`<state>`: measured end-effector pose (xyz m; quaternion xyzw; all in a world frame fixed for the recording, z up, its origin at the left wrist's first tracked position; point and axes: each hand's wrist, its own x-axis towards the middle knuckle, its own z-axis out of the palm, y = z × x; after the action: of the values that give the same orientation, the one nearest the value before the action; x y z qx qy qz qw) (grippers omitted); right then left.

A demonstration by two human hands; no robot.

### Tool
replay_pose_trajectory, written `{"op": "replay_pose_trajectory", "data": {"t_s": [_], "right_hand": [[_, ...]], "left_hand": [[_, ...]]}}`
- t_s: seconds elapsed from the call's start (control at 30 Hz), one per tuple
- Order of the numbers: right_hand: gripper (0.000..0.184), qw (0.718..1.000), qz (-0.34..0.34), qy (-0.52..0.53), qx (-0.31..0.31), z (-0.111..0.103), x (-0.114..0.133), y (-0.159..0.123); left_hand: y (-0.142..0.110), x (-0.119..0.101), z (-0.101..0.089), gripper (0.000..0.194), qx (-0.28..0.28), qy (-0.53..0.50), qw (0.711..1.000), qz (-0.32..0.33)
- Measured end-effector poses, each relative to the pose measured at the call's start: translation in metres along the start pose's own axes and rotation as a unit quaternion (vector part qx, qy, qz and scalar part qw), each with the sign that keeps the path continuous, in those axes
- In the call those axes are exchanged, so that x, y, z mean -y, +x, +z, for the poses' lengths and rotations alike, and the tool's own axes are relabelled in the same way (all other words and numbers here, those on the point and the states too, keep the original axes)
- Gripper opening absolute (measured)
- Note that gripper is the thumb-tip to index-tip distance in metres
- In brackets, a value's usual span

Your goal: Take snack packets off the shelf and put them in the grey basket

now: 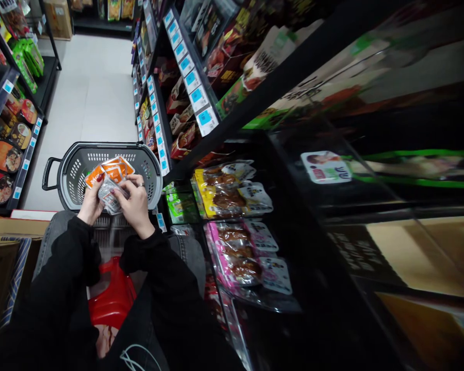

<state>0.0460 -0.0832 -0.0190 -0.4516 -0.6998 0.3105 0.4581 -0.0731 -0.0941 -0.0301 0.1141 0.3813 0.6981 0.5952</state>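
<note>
My left hand (pixel 92 202) and my right hand (pixel 135 202) together hold a fanned bunch of small orange and silver snack packets (pixel 110 181) just above my knees. The left hand's fingers pinch the bunch's left edge; the right hand, with a ring on it, grips the lower right side. Right behind the packets stands a grey plastic shopping basket (pixel 147 161) with a black handle (pixel 48 172) on the floor. Both arms are in black sleeves.
On the right, black shelving holds yellow packs (pixel 224 191), pink packs (pixel 244 255) and green packs (pixel 181 207) at the low level, with blue price tags (pixel 198 96) above. A red stool (pixel 114 298) sits under me. Shelves of bowl noodles (pixel 5 154) line the left; the pale aisle floor (pixel 96 87) runs ahead.
</note>
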Motion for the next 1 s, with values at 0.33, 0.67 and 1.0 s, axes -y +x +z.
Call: {"op": "replay_pose_trajectory", "data": {"t_s": [0.33, 0.67, 1.0], "right_hand": [[0.023, 0.972, 0.13, 0.121, -0.151, 0.014, 0.001, -0.008], [0.035, 0.906, 0.17, 0.353, -0.163, -0.015, -0.032, 0.014], [0.027, 0.911, 0.202, 0.334, -0.132, -0.031, -0.035, 0.018]], "left_hand": [[-0.003, 0.003, 0.002, 0.051, 0.021, 0.031, 0.999, 0.002], [0.002, -0.007, -0.001, 0.036, -0.047, 0.003, 0.999, 0.027], [0.003, -0.012, -0.002, 0.032, -0.044, 0.009, 0.999, 0.028]]}}
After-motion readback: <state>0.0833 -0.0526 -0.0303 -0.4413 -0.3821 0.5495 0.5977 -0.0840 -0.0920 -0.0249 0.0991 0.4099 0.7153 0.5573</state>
